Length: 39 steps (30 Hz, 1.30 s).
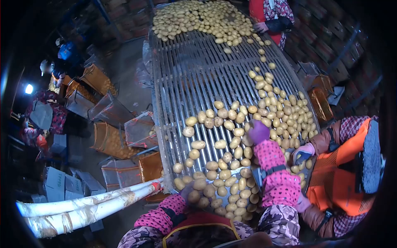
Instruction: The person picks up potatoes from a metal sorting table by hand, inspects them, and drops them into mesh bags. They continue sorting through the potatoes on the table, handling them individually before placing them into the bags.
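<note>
- Where the slatted metal deck (190, 78) nears the wearer, the right hand (259, 131), in a purple glove, reaches out among the potatoes (220, 144), palm side down.
- Its back faces the camera and hides the fingertips, so I cannot tell whether it grasps a potato or only rests against one.
- To the right of that hand the potatoes lie in a dense spread along the deck's edge; to its left they form a looser scatter, with metal slats showing between them.
- One potato sits just beside the glove, on the side toward the wearer.
- The left hand (187, 192), also gloved in purple, is low at the deck's near left corner, close against several potatoes; its fingers are partly hidden, and I cannot tell if they are closed on any.
- Between the two forearms, more potatoes crowd together at the near end, over a pale surface (235, 170).
- At the far end lies another broad heap of potatoes, well apart from both hands.
- A co-worker in orange (337, 165) leans in at the right side, near the wearer's right sleeve (275, 173).
</note>
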Available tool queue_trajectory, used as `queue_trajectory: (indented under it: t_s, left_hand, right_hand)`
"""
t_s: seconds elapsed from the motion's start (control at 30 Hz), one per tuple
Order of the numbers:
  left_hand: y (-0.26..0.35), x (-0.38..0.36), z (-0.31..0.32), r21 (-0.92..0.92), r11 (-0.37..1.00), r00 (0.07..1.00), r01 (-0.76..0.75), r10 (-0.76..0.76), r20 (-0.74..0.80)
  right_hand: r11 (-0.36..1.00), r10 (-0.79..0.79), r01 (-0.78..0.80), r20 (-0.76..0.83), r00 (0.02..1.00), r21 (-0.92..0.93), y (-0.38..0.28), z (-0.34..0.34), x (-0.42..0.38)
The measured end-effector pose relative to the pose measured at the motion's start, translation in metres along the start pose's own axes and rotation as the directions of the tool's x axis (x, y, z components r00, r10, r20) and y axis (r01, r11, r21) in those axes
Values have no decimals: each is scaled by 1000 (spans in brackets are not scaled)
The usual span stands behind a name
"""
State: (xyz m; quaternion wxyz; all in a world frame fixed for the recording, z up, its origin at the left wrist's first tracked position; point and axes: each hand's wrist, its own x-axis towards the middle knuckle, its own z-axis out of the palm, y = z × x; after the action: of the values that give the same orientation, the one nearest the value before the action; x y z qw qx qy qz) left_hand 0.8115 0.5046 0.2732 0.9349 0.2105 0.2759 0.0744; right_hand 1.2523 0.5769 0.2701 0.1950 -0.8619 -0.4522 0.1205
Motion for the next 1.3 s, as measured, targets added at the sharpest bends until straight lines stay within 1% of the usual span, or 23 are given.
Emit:
queue_trajectory:
  t_s: [0.03,0.07,0.1,0.2,0.3,0.37,0.43,0.53,0.6,0.67,0.73,0.8,0.83,0.87,0.9,0.97,1.0,1.03,1.1,1.17,1.23,1.27,1.3]
  left_hand:
    - [-12,7,-17,-78,996,994,-34,42,98]
    - [-24,13,-34,-161,986,977,-51,83,195]
    - [-27,16,-38,-167,984,983,-54,82,162]
    - [-19,12,-27,-137,990,999,-43,39,-26]
    - [-11,9,-13,-103,994,993,-26,14,-116]
    - [-9,9,-6,-97,995,985,-14,-3,-175]
    - [-7,10,-1,-104,995,964,-2,-26,-264]
    - [-10,16,-2,-96,995,918,-11,-28,-396]
    - [-39,26,-48,-68,994,965,-80,61,-254]
    - [-27,20,-34,-35,995,984,-97,91,-151]
    - [-10,11,-14,14,999,993,-52,53,-105]
    - [-15,16,-36,60,998,996,-11,16,-86]
    - [-15,15,-32,-48,998,991,40,-46,-129]
    - [-9,12,-18,-159,984,979,80,-107,-171]
    - [-5,8,-3,-177,981,977,76,-109,-184]
    - [8,-6,32,-211,975,966,68,-117,-229]
    - [7,-5,33,-178,983,975,36,-73,-209]
    - [0,-8,26,-150,989,979,3,-33,-199]
    - [-8,-8,7,-257,965,998,47,-53,-16]
    - [-22,-5,-15,-78,992,988,-96,105,116]
    - [-21,-40,0,24,970,969,-241,239,66]
    - [-20,-48,3,111,955,953,-276,257,161]
    - [-18,-63,3,53,961,941,-273,255,225]
  right_hand:
    - [970,209,-184,158,965,-160,-17,-6,15]
    - [946,241,-173,241,940,-273,-8,15,33]
    - [911,282,-151,314,906,-383,2,37,50]
    - [881,226,45,503,834,-471,-6,21,50]
    - [797,86,259,526,846,-546,-19,12,25]
    - [908,159,49,450,879,-416,-7,32,12]
    - [920,171,1,405,898,-391,-5,47,-1]
    - [952,69,-13,176,982,-304,4,55,-30]
    - [978,57,-35,104,993,-204,4,54,-46]
    - [994,103,-97,118,988,-55,0,43,-65]
    - [967,47,-41,-15,999,251,1,36,-104]
    - [819,82,-22,-79,993,574,3,38,-155]
    - [682,131,-49,-56,990,730,1,40,-181]
    - [373,176,-314,266,948,873,-21,0,-215]
    - [45,91,-284,279,956,958,-21,4,-249]
    - [-318,69,-351,391,918,881,-31,2,-303]
    - [-307,4,-338,357,934,889,-14,26,-322]
    - [-355,92,-350,405,910,867,-31,16,-349]
    - [-313,95,-373,419,903,874,-45,16,-372]
    - [-318,73,-380,422,904,869,-64,12,-390]
    - [-307,46,-386,418,907,870,-79,6,-400]
    - [-340,68,-396,443,894,853,-91,6,-405]
    - [-317,73,-415,459,886,853,-98,9,-410]
